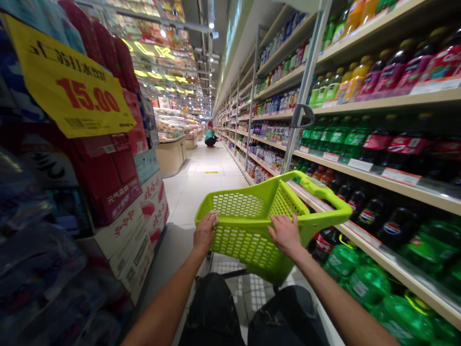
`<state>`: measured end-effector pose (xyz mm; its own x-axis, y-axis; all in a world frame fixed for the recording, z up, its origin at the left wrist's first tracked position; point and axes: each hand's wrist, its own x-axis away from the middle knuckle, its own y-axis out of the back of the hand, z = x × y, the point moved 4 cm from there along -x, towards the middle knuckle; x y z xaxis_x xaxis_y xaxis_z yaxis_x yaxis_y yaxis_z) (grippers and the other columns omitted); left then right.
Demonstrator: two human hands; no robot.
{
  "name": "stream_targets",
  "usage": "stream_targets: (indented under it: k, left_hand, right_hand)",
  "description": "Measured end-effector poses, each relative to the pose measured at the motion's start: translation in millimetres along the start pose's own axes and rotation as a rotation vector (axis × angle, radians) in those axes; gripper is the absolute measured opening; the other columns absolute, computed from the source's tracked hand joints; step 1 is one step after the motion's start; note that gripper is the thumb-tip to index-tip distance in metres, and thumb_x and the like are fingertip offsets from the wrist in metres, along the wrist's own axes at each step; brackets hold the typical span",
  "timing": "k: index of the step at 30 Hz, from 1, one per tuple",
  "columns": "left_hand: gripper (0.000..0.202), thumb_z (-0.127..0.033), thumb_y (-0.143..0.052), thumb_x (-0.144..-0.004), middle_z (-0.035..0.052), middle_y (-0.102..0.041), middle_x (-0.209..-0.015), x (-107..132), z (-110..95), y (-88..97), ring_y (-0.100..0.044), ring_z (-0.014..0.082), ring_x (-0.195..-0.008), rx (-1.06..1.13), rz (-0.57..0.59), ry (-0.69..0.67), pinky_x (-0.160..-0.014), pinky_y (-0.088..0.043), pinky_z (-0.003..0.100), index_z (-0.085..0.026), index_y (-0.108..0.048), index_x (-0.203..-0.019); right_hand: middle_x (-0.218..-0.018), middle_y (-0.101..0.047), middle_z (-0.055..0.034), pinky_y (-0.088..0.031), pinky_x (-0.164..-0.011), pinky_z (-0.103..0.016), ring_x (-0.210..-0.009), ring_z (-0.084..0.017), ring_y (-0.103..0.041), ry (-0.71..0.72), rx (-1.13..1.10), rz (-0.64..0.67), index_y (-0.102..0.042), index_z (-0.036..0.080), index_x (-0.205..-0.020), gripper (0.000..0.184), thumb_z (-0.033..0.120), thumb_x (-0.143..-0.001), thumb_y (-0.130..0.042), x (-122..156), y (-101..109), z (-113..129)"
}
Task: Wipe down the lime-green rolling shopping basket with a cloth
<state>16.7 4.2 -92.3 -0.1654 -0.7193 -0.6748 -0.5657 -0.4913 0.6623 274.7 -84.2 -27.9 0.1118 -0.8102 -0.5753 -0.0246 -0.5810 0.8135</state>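
Observation:
A lime-green plastic shopping cart (pixel 248 234) with perforated sides stands sideways across the aisle in front of my knees, its handle (pixel 334 199) toward the right-hand shelves. At the cart's left end, my left hand (pixel 204 234) is closed over the rim. Something small and whitish, perhaps a crumpled tissue (pixel 215 217), shows at its fingers; I cannot make out exactly what. My right hand (pixel 287 234) grips the near rim close to the inner divider (pixel 286 198), fingers bent over the edge. No goods show in the visible part of the basket.
Shelves (pixel 378 168) of bottled drinks line the right side, with large green bottles (pixel 367 283) low down. Stacked cartons (pixel 126 250) and a yellow price sign (pixel 77 89) flank the left. A person (pixel 211 135) crouches farther along the tiled aisle (pixel 201 180).

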Motion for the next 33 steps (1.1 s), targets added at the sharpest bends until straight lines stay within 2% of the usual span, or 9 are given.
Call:
stream_targets:
  k: [4,9,11,17,23,25,27,30,33]
  left_hand:
    - [0.036,-0.006,-0.04,-0.078,0.0051,-0.055,-0.12,-1.6,-29.6,-8.9,-0.046,0.0167,-0.113,0.044,0.089,-0.131,-0.097,-0.038,0.032,-0.019,-0.056,-0.108]
    - [0.032,-0.011,-0.038,-0.081,0.0041,-0.056,-0.118,5.6,23.7,20.1,-0.049,0.0158,-0.11,-0.035,0.024,0.111,-0.096,-0.038,0.031,-0.019,-0.056,-0.106]
    - [0.034,-0.011,-0.037,-0.081,0.0032,-0.054,-0.12,9.1,30.6,23.1,-0.047,0.0149,-0.112,-0.035,0.011,0.16,-0.096,-0.038,0.03,-0.02,-0.055,-0.108]
    - [0.039,-0.006,-0.039,-0.078,0.0032,-0.052,-0.123,5.6,-20.8,-7.1,-0.045,0.0153,-0.115,0.073,0.073,-0.058,-0.099,-0.034,0.033,-0.022,-0.055,-0.109]
    - [0.043,-0.004,-0.036,-0.075,0.0038,-0.057,-0.116,14.4,37.6,21.6,-0.048,0.0168,-0.11,0.017,-0.034,0.16,-0.095,-0.039,0.035,-0.021,-0.054,-0.11]
    - [0.047,-0.001,-0.036,-0.072,0.0036,-0.056,-0.117,15.3,39.9,23.9,-0.047,0.0176,-0.111,0.029,-0.05,0.193,-0.095,-0.038,0.036,-0.022,-0.054,-0.11]
    - [0.048,0.0,-0.037,-0.069,0.0032,-0.055,-0.118,11.5,18.7,15.8,-0.046,0.018,-0.114,0.093,-0.036,0.139,-0.097,-0.036,0.037,-0.023,-0.057,-0.106]
    - [0.048,0.001,-0.039,-0.066,0.0034,-0.056,-0.117,2.1,-38.7,-2.9,-0.047,0.0174,-0.112,0.303,0.011,0.005,-0.098,-0.036,0.036,-0.022,-0.059,-0.103]
    - [0.046,-0.003,-0.04,-0.068,0.0044,-0.058,-0.113,-5.5,-90.4,-12.7,-0.052,0.0162,-0.106,0.591,0.004,0.056,-0.093,-0.04,0.033,-0.02,-0.055,-0.108]
  right_hand:
    - [-0.101,-0.062,-0.0077,-0.013,-0.099,-0.047,-0.098,-0.022,-0.048,0.004,-0.008,-0.029,-0.055,0.018,-0.108,0.031,0.03,-0.082,-0.044,1.5,-2.9,3.3]
    - [-0.102,-0.062,-0.0068,-0.013,-0.099,-0.046,-0.1,-0.022,-0.048,0.006,-0.019,-0.045,-0.056,0.019,-0.107,0.03,0.027,-0.082,-0.044,3.0,-3.2,1.5]
    - [-0.099,-0.062,-0.0072,-0.012,-0.099,-0.048,-0.098,-0.022,-0.048,-0.027,-0.013,-0.048,-0.057,0.018,-0.105,0.029,0.029,-0.081,-0.044,2.3,-3.5,3.3]
    - [-0.101,-0.061,-0.007,-0.01,-0.1,-0.048,-0.101,-0.022,-0.047,-0.026,-0.031,-0.037,-0.056,0.018,-0.107,0.029,0.028,-0.082,-0.043,3.3,-4.8,7.5]
    - [-0.105,-0.061,-0.0075,-0.009,-0.101,-0.048,-0.104,-0.023,-0.046,-0.023,-0.051,-0.039,-0.056,0.018,-0.107,0.03,0.028,-0.082,-0.044,5.4,-5.0,5.6]
    - [-0.102,-0.061,-0.008,-0.009,-0.101,-0.05,-0.102,-0.023,-0.047,-0.059,-0.055,-0.041,-0.057,0.018,-0.106,0.029,0.029,-0.081,-0.045,3.7,-4.5,6.5]
    - [-0.101,-0.061,-0.0085,-0.01,-0.101,-0.052,-0.102,-0.024,-0.047,-0.078,-0.073,-0.04,-0.057,0.018,-0.105,0.029,0.029,-0.08,-0.045,2.1,-3.7,8.6]
    - [-0.108,-0.059,-0.0092,-0.011,-0.101,-0.053,-0.108,-0.024,-0.045,-0.068,-0.198,-0.039,-0.056,0.019,-0.106,0.031,0.028,-0.08,-0.044,2.6,-3.9,16.5]
    - [-0.12,-0.053,-0.0103,-0.024,-0.102,-0.045,-0.114,-0.022,-0.043,-0.045,-0.53,-0.043,-0.051,0.017,-0.115,0.037,0.029,-0.081,-0.04,6.6,-8.1,33.3]
